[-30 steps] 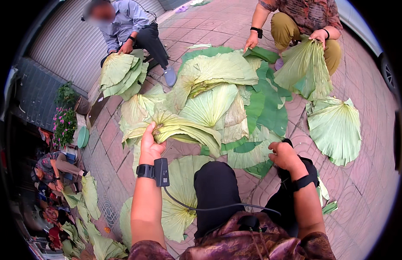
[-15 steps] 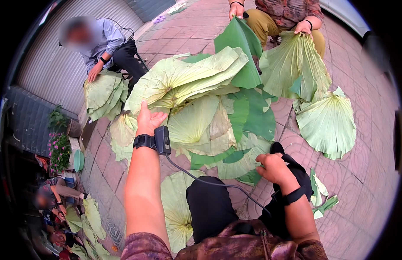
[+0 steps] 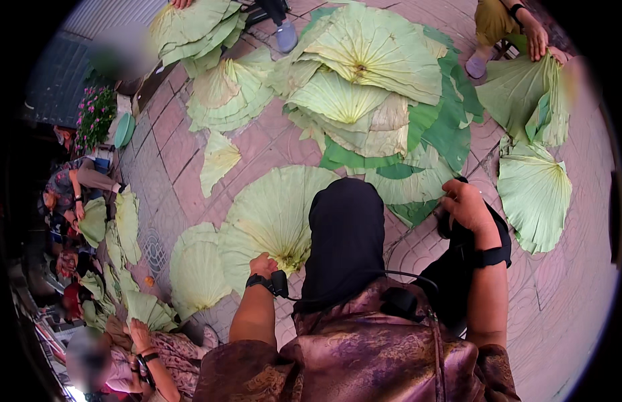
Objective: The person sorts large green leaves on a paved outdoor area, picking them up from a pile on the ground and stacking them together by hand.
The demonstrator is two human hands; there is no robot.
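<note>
One broad leaf point(image 3: 270, 211) lies on the paving point(image 3: 177, 144), its right part hidden behind your left knee point(image 3: 344, 231). Your left hand point(image 3: 262, 264) is at its lower edge; I can't tell whether those fingers grasp it. Your right hand point(image 3: 463, 204) has curled fingers, hold unclear. Beyond: one scrap point(image 3: 218, 161), one large pile point(image 3: 378, 53). Half a second ago, your left hand was at that pile.

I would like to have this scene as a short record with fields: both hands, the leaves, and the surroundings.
Left hand: at the lower part of a large pale leaf; grip unclear
Right hand: fingers curled, beside the right leg; nothing visibly held
Main pile: pale leaves over darker green ones
Co-worker's hand, upper right: at a leaf bunch
Ground: reddish paving
Left background: pink flowers, green basin
</note>
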